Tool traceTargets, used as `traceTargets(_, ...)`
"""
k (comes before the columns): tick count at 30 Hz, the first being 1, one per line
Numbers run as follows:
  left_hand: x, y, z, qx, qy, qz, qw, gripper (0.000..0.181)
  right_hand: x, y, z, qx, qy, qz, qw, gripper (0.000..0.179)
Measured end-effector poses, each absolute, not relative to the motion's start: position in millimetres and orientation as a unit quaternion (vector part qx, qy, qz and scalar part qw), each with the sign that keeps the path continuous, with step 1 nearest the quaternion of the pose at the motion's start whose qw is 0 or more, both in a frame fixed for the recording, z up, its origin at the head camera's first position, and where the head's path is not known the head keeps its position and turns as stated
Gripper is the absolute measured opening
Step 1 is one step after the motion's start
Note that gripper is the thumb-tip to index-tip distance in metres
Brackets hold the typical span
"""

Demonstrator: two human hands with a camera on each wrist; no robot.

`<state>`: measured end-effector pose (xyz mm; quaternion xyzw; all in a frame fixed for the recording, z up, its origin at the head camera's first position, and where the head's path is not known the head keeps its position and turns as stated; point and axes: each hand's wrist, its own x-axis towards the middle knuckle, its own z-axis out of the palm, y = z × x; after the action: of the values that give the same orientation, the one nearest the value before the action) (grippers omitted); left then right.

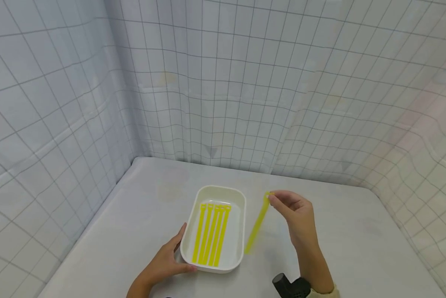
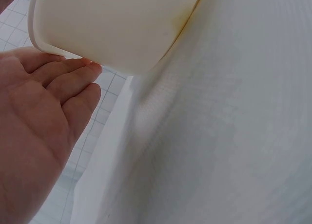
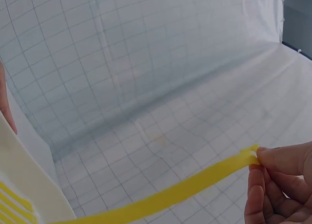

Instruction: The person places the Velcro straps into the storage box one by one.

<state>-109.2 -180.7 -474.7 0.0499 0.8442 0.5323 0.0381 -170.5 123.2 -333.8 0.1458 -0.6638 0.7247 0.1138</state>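
A white tray (image 1: 239,231) with rounded corners stands on the table. Inside it several yellow hook-and-loop cable ties (image 1: 209,234) lie side by side lengthwise, their slotted heads at the far end. My left hand (image 1: 167,258) holds the tray's near left corner, thumb at the front rim and fingers along the left wall. In the left wrist view those fingers (image 2: 80,85) rest against the tray's outer side. Right of the tray, my right hand (image 1: 295,213) pinches another yellow cable tie (image 3: 170,192) by its slotted head between thumb and fingers. Its tail slants down toward the tray's right rim.
A white cloth covers the table (image 1: 357,240). White curtains with a dark grid (image 1: 223,103) hang behind the table and on both sides. A black device (image 1: 291,286) sits at the right wrist.
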Motion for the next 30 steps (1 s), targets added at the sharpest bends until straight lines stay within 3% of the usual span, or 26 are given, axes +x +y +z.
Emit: traceTargets(30,-110,-181,-474,0.054,0.843,0.533,0.042,0.118,-194,90,-395,0.054,-0.738,0.673,0.016,0.022)
